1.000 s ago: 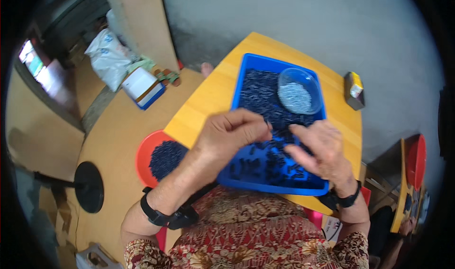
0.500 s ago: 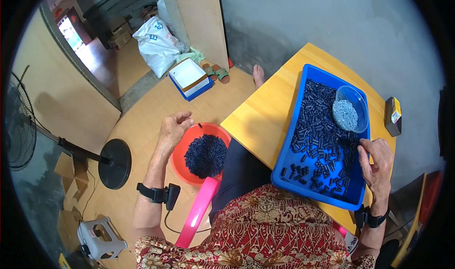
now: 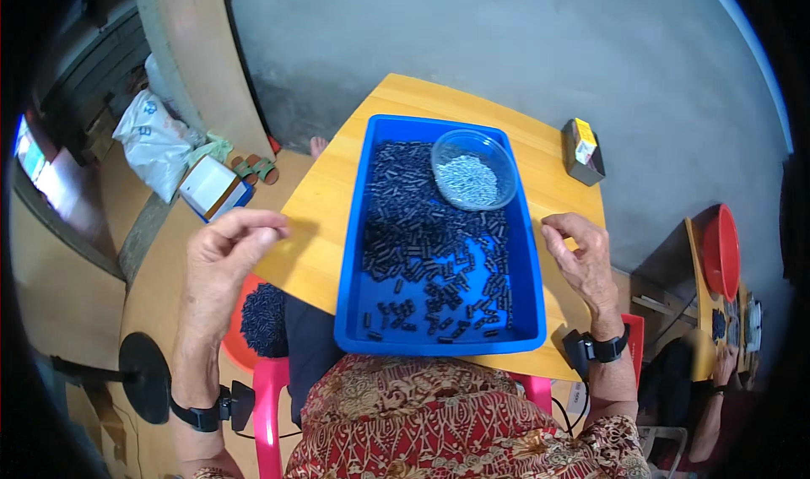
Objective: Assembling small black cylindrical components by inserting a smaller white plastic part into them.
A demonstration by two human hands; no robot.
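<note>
A blue tray (image 3: 353, 310) holds many small black cylindrical parts (image 3: 413, 251), densely heaped at its far end and scattered at the near end. Inside its far right corner rests a clear round tub (image 3: 509, 168) of small silvery metal pieces (image 3: 468, 181). Left of the tray, my left hand (image 3: 228, 251) hovers above the table corner, fingers curled with the thumb close to the index; nothing shows in it. My right hand (image 3: 582, 255) is beside the tray's right wall, thumb and index pinched together. Whatever that pinch holds, if anything, is too small to make out.
Below my left hand, an orange-red basin (image 3: 234, 344) of black parts sits by the pink chair (image 3: 270, 395). A dark box (image 3: 585, 165) stands on the yellow table's (image 3: 325, 217) right edge. At far right, another person's arm (image 3: 713, 403) shows near a red basin (image 3: 720, 251).
My view has turned right, toward the tray. My left hand has left the basin, where a black part was dropping, and come beside the tray. My right hand has moved off the tray's rim.
</note>
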